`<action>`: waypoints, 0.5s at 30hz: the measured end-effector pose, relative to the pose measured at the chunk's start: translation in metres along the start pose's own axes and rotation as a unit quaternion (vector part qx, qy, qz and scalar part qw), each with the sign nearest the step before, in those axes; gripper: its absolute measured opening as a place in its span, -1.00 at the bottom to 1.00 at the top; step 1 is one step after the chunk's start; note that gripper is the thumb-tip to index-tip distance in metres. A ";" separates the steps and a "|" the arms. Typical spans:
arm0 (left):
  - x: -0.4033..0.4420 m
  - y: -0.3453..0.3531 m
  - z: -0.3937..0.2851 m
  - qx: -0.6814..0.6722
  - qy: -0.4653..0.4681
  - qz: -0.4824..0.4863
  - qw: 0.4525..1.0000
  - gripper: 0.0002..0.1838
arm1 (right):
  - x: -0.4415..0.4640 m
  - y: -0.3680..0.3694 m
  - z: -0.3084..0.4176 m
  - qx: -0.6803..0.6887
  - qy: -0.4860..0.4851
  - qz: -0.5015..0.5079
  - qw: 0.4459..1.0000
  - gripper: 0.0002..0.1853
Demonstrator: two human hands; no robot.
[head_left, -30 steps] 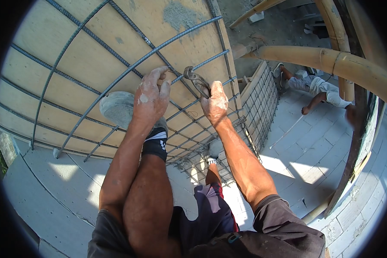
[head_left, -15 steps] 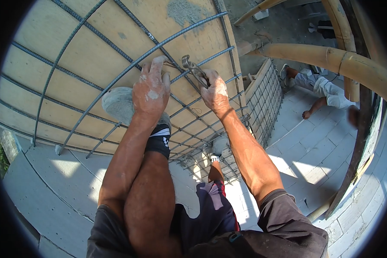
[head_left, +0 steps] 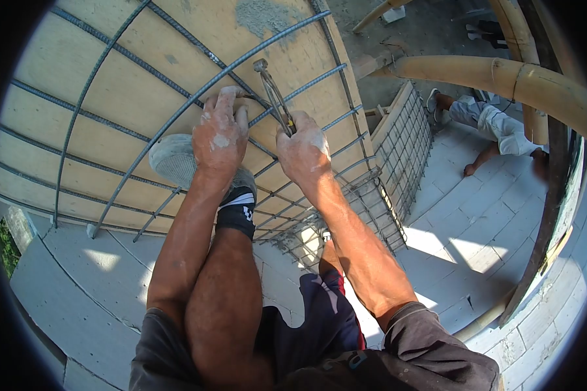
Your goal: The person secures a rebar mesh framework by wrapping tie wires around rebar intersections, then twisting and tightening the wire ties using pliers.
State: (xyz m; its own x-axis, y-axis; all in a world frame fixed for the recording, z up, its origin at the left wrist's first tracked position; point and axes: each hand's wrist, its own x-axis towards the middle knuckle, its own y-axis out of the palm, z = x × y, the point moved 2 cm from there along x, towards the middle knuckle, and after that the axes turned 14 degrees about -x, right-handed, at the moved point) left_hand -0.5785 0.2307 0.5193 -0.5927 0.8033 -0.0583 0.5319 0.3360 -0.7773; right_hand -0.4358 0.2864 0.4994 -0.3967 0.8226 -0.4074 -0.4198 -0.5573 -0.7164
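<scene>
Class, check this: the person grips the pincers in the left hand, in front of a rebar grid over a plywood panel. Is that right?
Not quite: the hand is wrong. The head view shows the pincers in the right hand; the rest, a rebar grid over a plywood panel, stands.

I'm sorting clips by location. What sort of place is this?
Most likely a construction site: ribbed steel bars crossing in front of a wooden panel, bamboo poles, and a pincer-like tool in the right hand.
</scene>
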 end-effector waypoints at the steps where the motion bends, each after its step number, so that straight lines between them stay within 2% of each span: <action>1: 0.001 0.000 -0.001 -0.004 -0.003 0.001 1.000 -0.71 | 0.002 0.000 -0.004 0.030 0.034 0.030 0.999 -0.74; 3: 0.000 -0.001 0.000 -0.009 -0.010 0.003 1.000 -0.70 | 0.006 0.000 -0.009 0.094 0.099 0.093 0.986 -0.75; 6: 0.000 0.000 0.006 -0.035 0.033 -0.016 0.999 -0.68 | 0.014 0.010 -0.034 0.022 -0.006 0.042 0.999 -0.75; 9: -0.002 -0.004 0.002 -0.029 0.016 0.001 0.999 -0.66 | 0.024 0.015 -0.049 0.013 -0.102 -0.029 0.994 -0.82; 13: -0.005 -0.008 -0.002 -0.024 0.022 0.037 0.999 -0.66 | 0.030 0.009 -0.051 -0.001 -0.080 0.038 0.996 -0.69; 15: -0.004 -0.008 0.002 -0.044 0.006 0.072 0.996 -0.66 | 0.031 0.007 -0.047 0.012 -0.085 0.041 0.995 -0.70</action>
State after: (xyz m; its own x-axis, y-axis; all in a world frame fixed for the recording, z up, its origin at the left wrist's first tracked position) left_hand -0.5820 0.2240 0.5242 -0.4992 0.8520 -0.1576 0.6617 0.2575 -0.7041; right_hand -0.4125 0.3131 0.4557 -0.5617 0.7442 -0.3615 -0.3983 -0.6262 -0.6703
